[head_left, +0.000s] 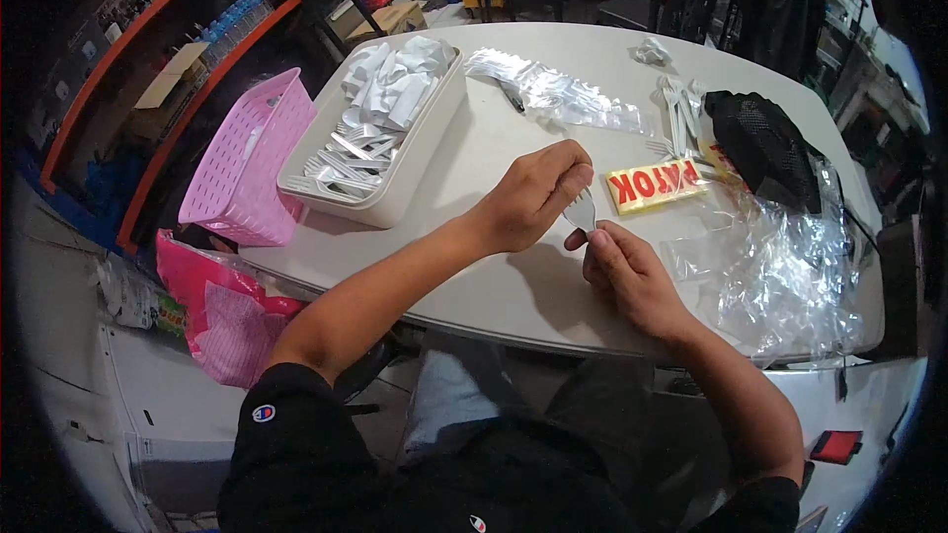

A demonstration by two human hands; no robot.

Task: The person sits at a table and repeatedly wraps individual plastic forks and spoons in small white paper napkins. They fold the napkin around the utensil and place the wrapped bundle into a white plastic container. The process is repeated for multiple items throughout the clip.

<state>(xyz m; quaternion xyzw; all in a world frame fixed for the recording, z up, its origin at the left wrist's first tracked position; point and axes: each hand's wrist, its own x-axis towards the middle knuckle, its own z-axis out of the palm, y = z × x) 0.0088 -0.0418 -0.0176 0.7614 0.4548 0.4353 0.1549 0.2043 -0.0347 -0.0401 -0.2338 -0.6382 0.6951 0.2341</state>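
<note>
A clear or pale plastic fork (pixel 580 214) is held above the table between both my hands. My right hand (pixel 629 277) pinches it near the neck with thumb and forefinger, and the handle is hidden by the palm. Over the tines my left hand (pixel 535 196) has its fingers closed, with thumb and forefinger at the tine ends. Just beyond the fork lies a yellow packet (pixel 655 186) with red lettering. Behind that packet rests a small pile of plastic forks (pixel 678 115). To the left stands a cream plastic bin (pixel 415 181) holding loose forks, spoons and white tissue-wrapped bundles (pixel 404 81).
A pink perforated basket (pixel 248 163) stands left of the bin. Clear plastic sleeves (pixel 563 92) lie at the back, near a crumpled tissue (pixel 652 52). On the right are a black mesh item (pixel 763 141) and crumpled clear plastic (pixel 792 274). A pink package (pixel 222 303) sits below the table's left edge.
</note>
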